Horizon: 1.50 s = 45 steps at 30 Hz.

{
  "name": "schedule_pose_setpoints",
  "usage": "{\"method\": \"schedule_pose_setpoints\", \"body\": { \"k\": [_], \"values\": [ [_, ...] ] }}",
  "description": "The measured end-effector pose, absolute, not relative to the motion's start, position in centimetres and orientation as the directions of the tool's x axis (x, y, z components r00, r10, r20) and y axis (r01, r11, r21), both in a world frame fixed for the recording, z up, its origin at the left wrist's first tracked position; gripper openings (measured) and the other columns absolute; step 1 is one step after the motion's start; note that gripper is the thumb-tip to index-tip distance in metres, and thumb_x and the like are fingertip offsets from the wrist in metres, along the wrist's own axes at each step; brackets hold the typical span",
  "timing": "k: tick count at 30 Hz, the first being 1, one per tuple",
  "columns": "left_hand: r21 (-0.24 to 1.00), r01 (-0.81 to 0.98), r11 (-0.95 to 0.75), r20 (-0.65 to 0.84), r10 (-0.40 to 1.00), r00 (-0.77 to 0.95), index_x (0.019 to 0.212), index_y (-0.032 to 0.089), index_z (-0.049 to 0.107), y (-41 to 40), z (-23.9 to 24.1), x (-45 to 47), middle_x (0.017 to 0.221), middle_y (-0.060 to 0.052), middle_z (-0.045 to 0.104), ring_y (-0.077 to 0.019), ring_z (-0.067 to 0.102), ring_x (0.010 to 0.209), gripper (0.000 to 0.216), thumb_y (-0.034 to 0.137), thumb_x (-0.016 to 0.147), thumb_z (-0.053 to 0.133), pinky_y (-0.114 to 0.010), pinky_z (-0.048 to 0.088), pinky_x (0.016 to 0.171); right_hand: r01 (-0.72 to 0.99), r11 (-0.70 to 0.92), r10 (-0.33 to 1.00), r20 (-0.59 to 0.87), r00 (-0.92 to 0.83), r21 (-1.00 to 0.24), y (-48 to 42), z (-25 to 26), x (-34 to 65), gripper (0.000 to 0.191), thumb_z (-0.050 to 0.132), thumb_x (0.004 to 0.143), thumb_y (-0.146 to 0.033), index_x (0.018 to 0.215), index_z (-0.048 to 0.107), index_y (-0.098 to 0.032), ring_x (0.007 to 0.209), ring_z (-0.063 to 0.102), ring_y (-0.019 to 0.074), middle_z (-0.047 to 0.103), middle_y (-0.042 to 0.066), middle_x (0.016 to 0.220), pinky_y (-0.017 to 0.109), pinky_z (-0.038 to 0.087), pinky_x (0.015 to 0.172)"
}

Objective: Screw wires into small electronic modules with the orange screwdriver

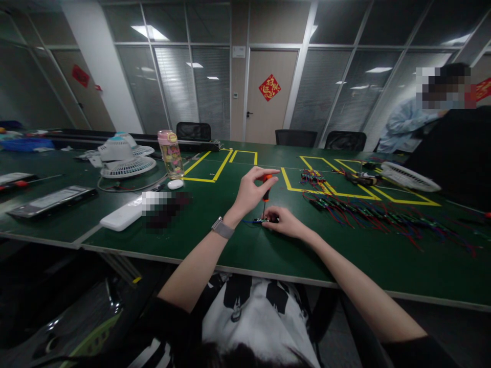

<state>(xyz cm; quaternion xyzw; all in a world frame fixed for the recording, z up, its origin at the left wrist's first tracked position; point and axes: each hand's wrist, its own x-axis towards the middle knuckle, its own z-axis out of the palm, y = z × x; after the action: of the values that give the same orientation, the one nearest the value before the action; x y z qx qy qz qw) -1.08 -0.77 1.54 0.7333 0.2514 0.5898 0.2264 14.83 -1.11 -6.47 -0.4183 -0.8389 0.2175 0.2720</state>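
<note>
My left hand (251, 190), with a watch on its wrist, is closed round the handle of a screwdriver (266, 195). The handle is black and orange, and the shaft points straight down. Below it, a small circuit board (259, 221) with thin wires lies on the green table. The screwdriver's tip meets the board or is just above it; I cannot tell which. My right hand (283, 223) pinches the board's right side against the table, its fingertips partly covering it.
Several wired circuit boards (368, 217) lie in a row on the right. Yellow tape (220, 166) marks rectangles on the table. At left are white fans (126, 163), a bottle (171, 156), a white power bank (123, 214) and a hard drive (53, 201). A person (406, 122) sits far right.
</note>
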Motion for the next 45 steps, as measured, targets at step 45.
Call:
{"method": "schedule_pose_setpoints", "body": {
  "k": [45],
  "values": [
    [0.717,-0.056,-0.694,0.686,0.691,0.228,0.106,0.019,0.068,-0.16,1.27,-1.00,0.097,-0.006,0.066,-0.0135,0.062,0.087,0.025,0.021,0.085,0.056,-0.026,0.049,0.080,0.583,0.550,0.824,0.272,-0.497,-0.599,-1.06,-6.66,14.86,0.010,0.064,0.075,-0.024,0.081,0.062,-0.016,0.061,0.049,0.0116,0.056,-0.002,0.066,0.023,0.038,0.058]
  ]
}}
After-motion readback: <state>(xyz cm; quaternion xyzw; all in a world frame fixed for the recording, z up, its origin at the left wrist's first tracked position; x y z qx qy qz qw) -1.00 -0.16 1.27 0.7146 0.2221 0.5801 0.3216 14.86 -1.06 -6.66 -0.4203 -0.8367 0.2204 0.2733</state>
